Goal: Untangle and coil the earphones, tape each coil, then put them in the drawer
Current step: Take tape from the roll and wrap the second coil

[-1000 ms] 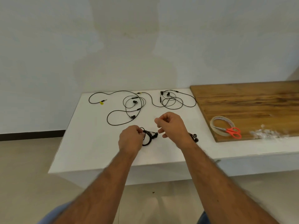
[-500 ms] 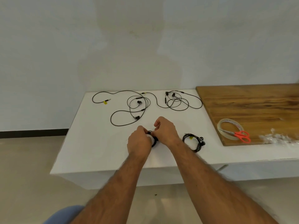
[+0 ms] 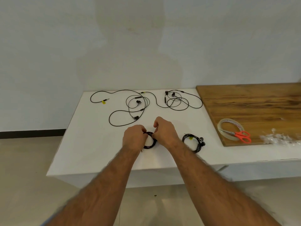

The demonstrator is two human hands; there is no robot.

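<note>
— What differs from a second ago?
— The right hand [image 3: 165, 132], then raised clear of the small coil [image 3: 150, 141], now sits down against it, meeting the left hand [image 3: 134, 137] over it.
— And the coil?
— It lies lower, flat on the white table [image 3: 91, 144], it seems; the hands hide much of it.
— Anything else?
— The second coil [image 3: 193, 142], right of the small coil, is uncovered now.

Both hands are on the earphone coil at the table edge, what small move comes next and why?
Probably keep the left hand gripping the coil and reach the right hand to the tape roll on the wooden board. The coil looks wound, and I see no tape on it.
</note>
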